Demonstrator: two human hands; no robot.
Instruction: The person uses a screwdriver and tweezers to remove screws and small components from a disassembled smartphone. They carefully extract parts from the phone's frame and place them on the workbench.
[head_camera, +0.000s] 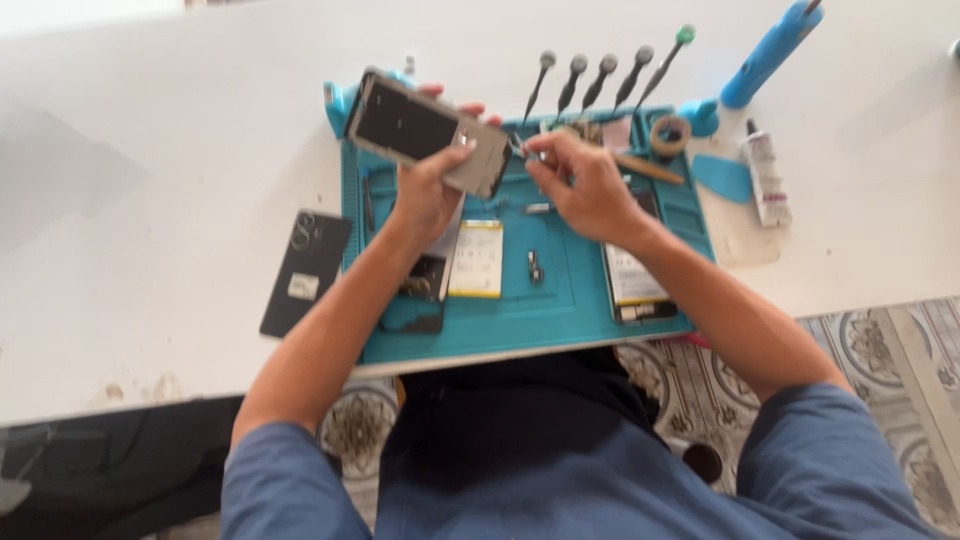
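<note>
My left hand grips a grey phone frame and holds it tilted above the teal work mat. At the frame's right end my right hand pinches a small metal tool, likely tweezers, with the tip against the frame. On the mat below lie a yellow-and-white battery, a small dark part and another opened phone under my right wrist.
A black phone back cover lies on the white table left of the mat. Several screwdrivers stand in a row behind the mat. A blue tool, a tape roll, a blue pick and a glue tube sit at right.
</note>
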